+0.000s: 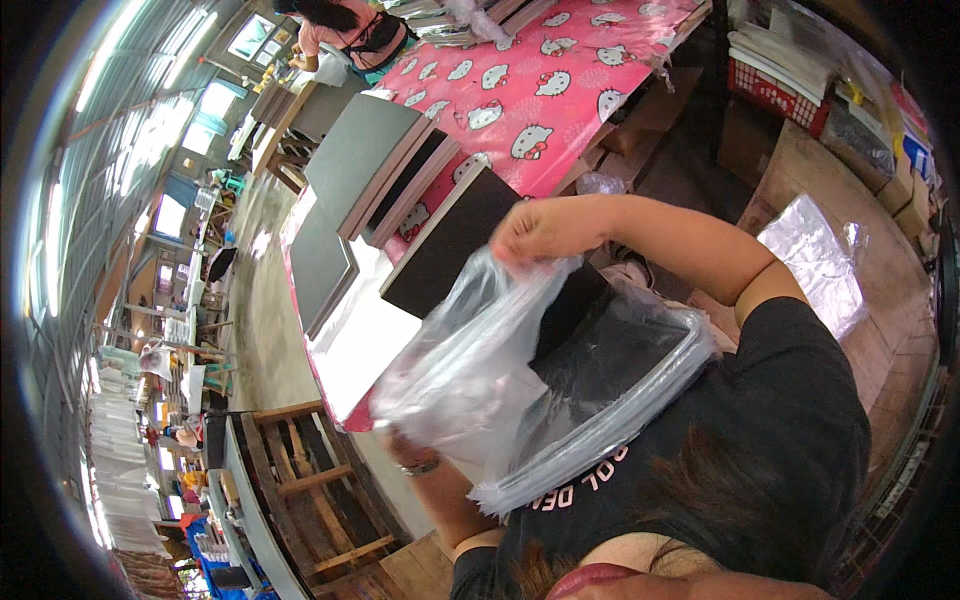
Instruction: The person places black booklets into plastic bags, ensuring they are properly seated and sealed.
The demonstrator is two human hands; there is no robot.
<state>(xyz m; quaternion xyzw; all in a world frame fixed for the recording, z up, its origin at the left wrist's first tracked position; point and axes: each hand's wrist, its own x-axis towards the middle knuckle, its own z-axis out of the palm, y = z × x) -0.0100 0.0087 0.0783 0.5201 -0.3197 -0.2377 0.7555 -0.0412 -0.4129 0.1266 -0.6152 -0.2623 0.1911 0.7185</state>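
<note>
Right hand (552, 230) raised, fingers (512, 246) curled; left hand (404, 448) mostly hidden, forearm (445, 500) raised.

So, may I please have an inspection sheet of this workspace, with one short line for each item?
Surface: pink patterned table cover, with grey boards on it.
Things in work: loose clear plastic; black board partly behind it; layered plastic stack against the person's front.
Clutter: red crate, crumpled silvery sheet, wooden pallet.
Grip: right hand closed on the loose clear plastic; left hand mostly hidden, hold unclear.
Cables: nothing seen.
Surroundings: another person beyond the boards; bright windows.
</note>
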